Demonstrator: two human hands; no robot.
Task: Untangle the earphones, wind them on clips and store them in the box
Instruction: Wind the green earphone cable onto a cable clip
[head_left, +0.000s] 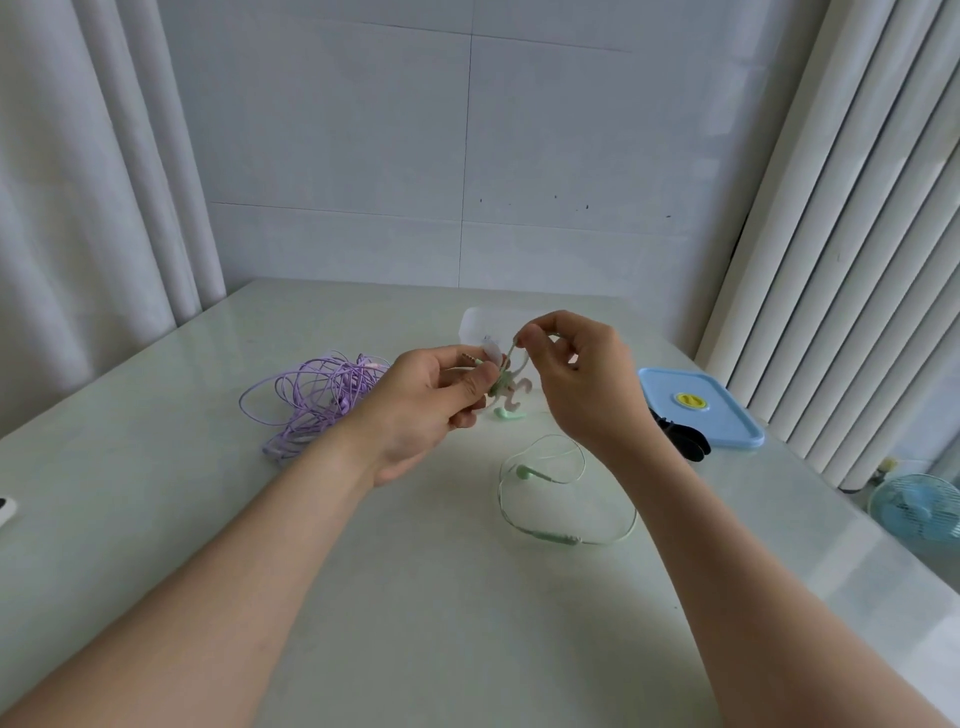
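Note:
My left hand (431, 410) pinches a pale winding clip (506, 387) together with the plug end of the green earphones, held above the table. My right hand (576, 379) pinches the green cord just above the clip. The rest of the green earphones (545, 499) trails down in a loose loop on the table, with an earbud and the inline remote lying flat. A tangled heap of purple earphones (317, 400) lies to the left. A clear plastic box (480, 325) stands behind my hands, partly hidden by them.
A blue box lid (701, 408) with a yellow sticker lies at the right on the white table (415, 597). Black clips (683, 439) sit beside it. A small blue fan (917, 506) stands beyond the table's right edge. Curtains hang at both sides.

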